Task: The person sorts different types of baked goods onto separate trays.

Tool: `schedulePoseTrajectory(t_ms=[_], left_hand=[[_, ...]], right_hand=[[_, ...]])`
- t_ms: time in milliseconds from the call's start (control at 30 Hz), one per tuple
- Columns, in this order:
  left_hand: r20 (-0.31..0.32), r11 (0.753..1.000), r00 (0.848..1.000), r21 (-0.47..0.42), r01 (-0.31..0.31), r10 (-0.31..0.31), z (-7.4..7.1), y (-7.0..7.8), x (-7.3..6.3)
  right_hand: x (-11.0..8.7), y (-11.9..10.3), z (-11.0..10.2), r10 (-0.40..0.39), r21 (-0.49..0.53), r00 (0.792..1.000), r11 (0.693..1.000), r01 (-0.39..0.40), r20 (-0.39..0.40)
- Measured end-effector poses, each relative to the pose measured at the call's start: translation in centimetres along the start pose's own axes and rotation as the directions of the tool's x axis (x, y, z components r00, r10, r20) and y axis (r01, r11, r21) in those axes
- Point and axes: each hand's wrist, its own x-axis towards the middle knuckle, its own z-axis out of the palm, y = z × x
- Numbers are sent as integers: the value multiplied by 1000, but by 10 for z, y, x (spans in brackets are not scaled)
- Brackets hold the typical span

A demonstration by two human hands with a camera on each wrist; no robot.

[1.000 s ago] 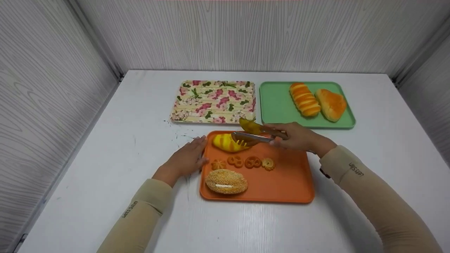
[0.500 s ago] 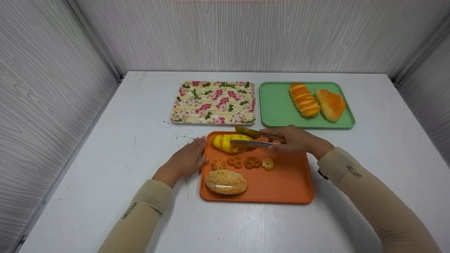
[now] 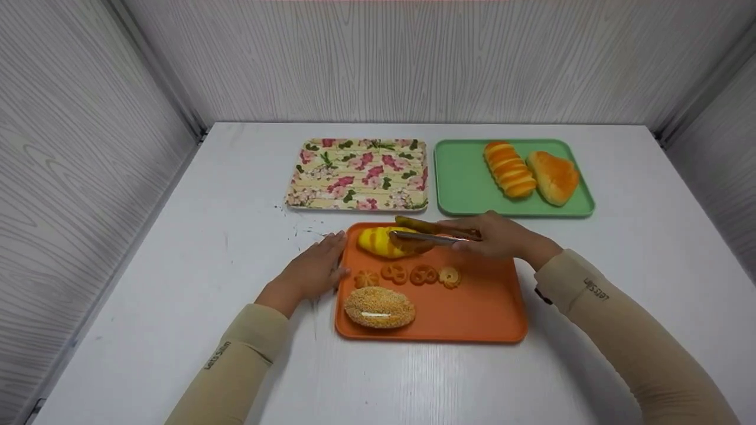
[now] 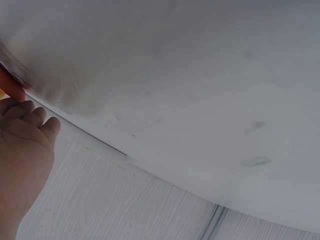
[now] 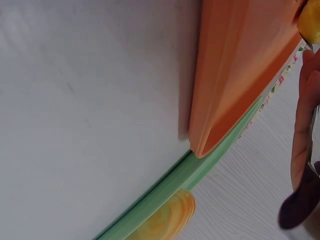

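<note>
Right grip [image 3: 496, 234] was curled round the tongs [image 3: 431, 238], their tips at the right end of the yellow bread [image 3: 377, 241], upper left of the orange tray [image 3: 472, 313]; whether they pinched it could not be told. Left grip [image 3: 316, 264] held nothing, fingers nearly straight against that tray's left edge. Judged risks: an off-centre bite, since the tips seemed to reach one end only, could let the bread pivot or slip out; a hard squeeze could dent it, if soft. Sideways drag could shift the tray should the left fingers press too lightly. A dropped bread or low tong arm could scatter the four cookies [image 3: 424, 274], in a row just below it in the frame. Also noted: sesame bun [image 3: 380, 307] at the tray's lower left; floral tray [image 3: 360, 174] at upper centre; green tray [image 3: 460, 171] at upper right, bearing a striped loaf [image 3: 509, 170] and triangular bun [image 3: 554, 177]; all on the white surface [image 3: 236, 177]. In the way: raised rims of the orange and green trays.
</note>
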Motion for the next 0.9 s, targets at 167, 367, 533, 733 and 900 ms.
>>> schedulePoseTrajectory(t_ms=[167,367,533,733,900], left_hand=[[-13,1000,1000,-6,-7,6,1,0,-1],[-5,1000,1000,-2,2,-2,1,0,-1],[-14,1000,1000,11,-15,16,0,0,-1],[-20,999,999,17,-31,31,1,-2,0],[-14,1000,1000,14,-24,25,2,-2,0]], right_hand=[[-1,1,-3,-16,32,998,999,17,-53],[-4,8,-9,43,99,989,995,-30,-140],[-7,12,-18,184,212,965,967,-144,-185],[-8,20,-27,284,270,924,939,-214,-258],[-8,29,-33,359,282,882,919,-276,-305]])
